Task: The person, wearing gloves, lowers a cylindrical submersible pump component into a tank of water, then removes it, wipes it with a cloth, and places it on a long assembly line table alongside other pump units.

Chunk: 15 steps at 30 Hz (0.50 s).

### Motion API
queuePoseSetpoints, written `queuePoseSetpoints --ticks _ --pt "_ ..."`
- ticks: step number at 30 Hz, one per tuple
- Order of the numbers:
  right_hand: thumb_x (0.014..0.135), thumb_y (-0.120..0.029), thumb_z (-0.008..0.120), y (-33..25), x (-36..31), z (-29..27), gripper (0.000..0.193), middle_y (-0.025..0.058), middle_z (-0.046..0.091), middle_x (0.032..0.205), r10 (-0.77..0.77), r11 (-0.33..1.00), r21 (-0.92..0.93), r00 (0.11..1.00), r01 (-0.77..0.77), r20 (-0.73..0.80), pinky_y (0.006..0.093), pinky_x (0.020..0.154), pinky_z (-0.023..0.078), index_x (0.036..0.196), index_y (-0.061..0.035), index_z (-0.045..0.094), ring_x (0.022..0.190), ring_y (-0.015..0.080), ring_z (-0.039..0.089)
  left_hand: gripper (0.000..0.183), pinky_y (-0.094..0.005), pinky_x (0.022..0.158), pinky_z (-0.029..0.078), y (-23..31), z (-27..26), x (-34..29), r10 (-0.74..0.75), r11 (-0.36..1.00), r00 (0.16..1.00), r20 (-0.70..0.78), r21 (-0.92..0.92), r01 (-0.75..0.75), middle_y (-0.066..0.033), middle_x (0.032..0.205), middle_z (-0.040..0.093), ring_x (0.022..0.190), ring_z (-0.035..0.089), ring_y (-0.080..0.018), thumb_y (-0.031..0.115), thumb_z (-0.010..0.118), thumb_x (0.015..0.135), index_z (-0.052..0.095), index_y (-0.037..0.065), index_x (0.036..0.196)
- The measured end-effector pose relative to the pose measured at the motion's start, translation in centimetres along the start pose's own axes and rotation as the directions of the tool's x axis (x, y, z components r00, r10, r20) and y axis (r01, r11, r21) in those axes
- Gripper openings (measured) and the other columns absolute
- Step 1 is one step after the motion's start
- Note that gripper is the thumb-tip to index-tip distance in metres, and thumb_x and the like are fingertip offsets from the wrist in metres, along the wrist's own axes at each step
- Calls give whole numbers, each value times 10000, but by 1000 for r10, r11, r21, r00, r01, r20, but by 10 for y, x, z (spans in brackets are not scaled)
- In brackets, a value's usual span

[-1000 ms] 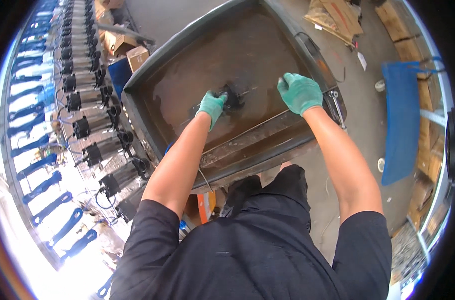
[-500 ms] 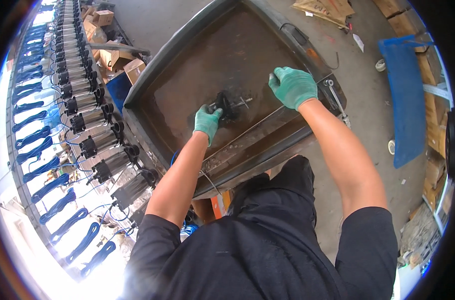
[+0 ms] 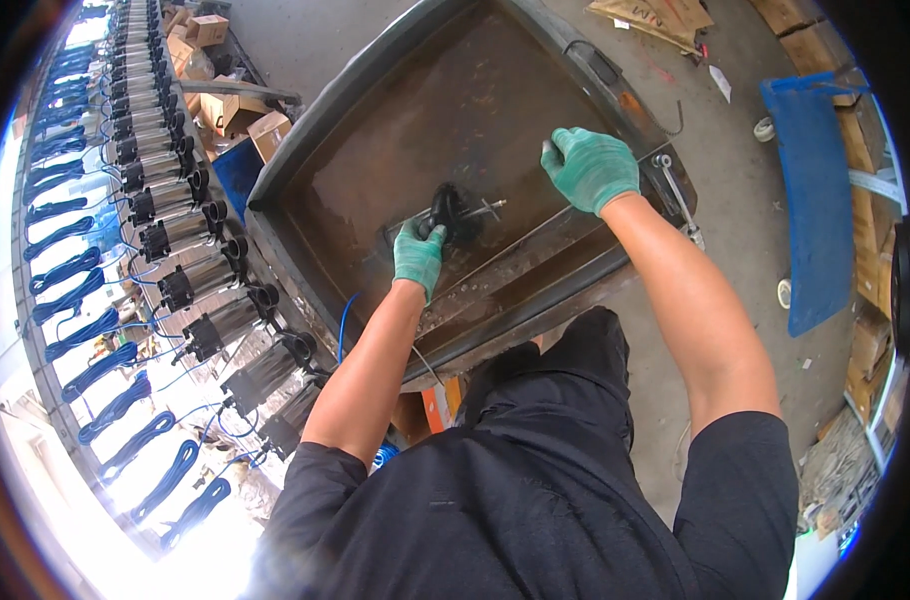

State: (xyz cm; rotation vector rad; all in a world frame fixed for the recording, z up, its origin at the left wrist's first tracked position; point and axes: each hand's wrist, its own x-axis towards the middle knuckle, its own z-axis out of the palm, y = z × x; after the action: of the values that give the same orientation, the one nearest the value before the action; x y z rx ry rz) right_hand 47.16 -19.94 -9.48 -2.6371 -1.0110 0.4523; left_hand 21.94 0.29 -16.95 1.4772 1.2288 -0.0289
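Note:
My left hand (image 3: 418, 258), in a green glove, is closed on a black pump part (image 3: 445, 208) at the surface of brown water in a large dark tub (image 3: 305, 110). The part is rounded, like the black ends of the pumps on the left; whatever lies underwater is hidden. Beside it a thin metal rod (image 3: 483, 209) with a small crosspiece sticks out to the right. My right hand (image 3: 593, 172), also green-gloved, hovers over the tub's right side with its fingers curled in. What those fingers hold, if anything, cannot be made out.
A long row of metal-bodied pumps (image 3: 190, 235) with coiled blue cables (image 3: 73, 270) runs along the left. A wrench-like tool (image 3: 678, 200) lies on the tub's right corner. Cardboard boxes (image 3: 268, 135) stand behind left; a blue panel (image 3: 813, 210) leans at the right.
The black part sits slightly higher and shows more clearly above the water, with my left hand a little lower in view. My right hand has barely moved.

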Motion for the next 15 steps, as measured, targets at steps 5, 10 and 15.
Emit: queuePoseSetpoints --ticks 5,10,15 --pt "997 -351 502 2 0 2 311 142 714 950 4 1000 7 1000 -4 6 487 789 554 934 -105 681 874 359 693 229 -321 628 613 8 2 -7 -22 1000 1000 -6 10 22 -72 1040 682 862 677 -178 18 670 946 596 8 1162" --pt "1000 -356 495 1 0 2 321 144 714 956 -1 1000 18 1000 1 6 487 799 552 938 -103 682 886 363 690 256 -318 637 609 8 -9 -14 79 996 997 -10 48 -78 -65 1040 682 857 666 -166 42 683 946 591 -5 1181" --pt "999 -362 496 -2 -1 -2 322 148 717 977 -5 1000 -4 1000 5 7 492 811 551 952 -105 684 902 372 687 187 -239 655 439 33 -54 -57 243 969 966 -89 63 -238 33 825 592 732 478 -71 91 771 895 621 23 984"
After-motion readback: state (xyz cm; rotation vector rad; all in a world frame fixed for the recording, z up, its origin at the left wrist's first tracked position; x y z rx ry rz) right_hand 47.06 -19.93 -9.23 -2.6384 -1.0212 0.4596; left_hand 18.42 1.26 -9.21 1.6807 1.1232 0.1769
